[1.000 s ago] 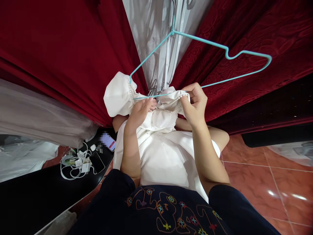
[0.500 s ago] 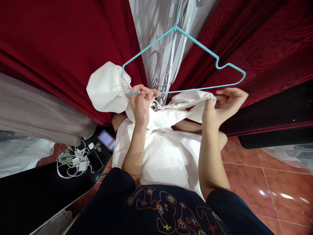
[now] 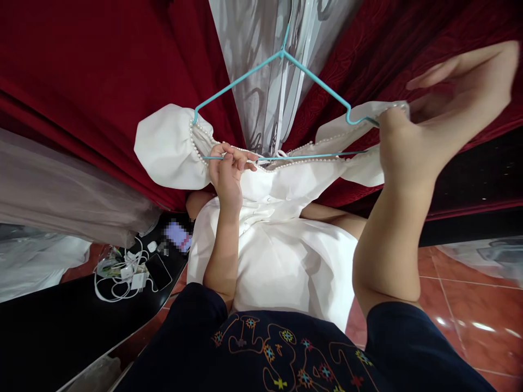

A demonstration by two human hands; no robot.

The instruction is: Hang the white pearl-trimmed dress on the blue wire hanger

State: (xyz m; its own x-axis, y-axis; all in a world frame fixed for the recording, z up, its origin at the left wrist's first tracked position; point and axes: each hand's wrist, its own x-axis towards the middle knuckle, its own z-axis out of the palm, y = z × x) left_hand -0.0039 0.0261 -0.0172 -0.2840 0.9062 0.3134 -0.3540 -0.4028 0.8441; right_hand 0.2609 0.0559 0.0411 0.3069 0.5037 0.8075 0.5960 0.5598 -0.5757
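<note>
A white dress (image 3: 294, 250) with a pearl-trimmed neckline and puffed sleeves lies across my lap. Inside its neckline is a light blue hanger (image 3: 316, 78), hook upward, with its left end in the left puffed sleeve (image 3: 167, 147). My left hand (image 3: 229, 177) pinches the hanger's lower bar near the left side. At the right, my right hand (image 3: 437, 125) grips the pearl edge of the right sleeve (image 3: 343, 128), drawn over the hanger's right end, which is hidden by the sleeve and hand.
Red curtains (image 3: 134, 65) and sheer grey fabric (image 3: 249, 65) hang close in front. At the left, a black bench (image 3: 65, 321) bears a phone (image 3: 158, 270), tangled white cables (image 3: 118, 294) and a plastic bag (image 3: 107, 261). Red tiles (image 3: 486, 310) cover the floor.
My right hand has moved up and to the right, pulling the right sleeve outward over the hanger's end. The hanger has shifted slightly left; my left hand still pinches its bar.
</note>
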